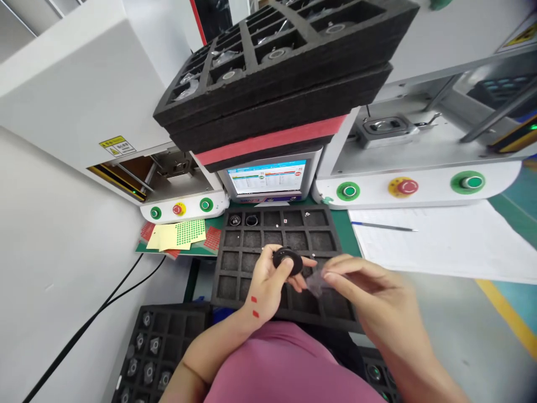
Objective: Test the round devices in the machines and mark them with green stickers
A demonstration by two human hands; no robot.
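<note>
Between the thumb and fingers of my left hand (268, 280) is a round black disc-shaped part (287, 261). Two small red stickers mark that wrist. My right hand (369, 291), just to the right, pinches a thin clear plastic film (318, 281) that hangs toward the left fingertips. Both hands are above a black foam tray (251, 239) divided into square compartments. Two round black parts sit in its far left compartments, one of them a dark disc (235, 220), the other a dark ring (251, 220). Small white bits lie scattered on the tray.
A stack of foam trays (277, 84) with wrapped parts towers over a monitor (268, 178). White machines with buttons flank it. Sticker sheets (178, 235) lie left; paper (444, 240) and a pen (384, 226) lie right. Another parts tray (168, 341) is low at left.
</note>
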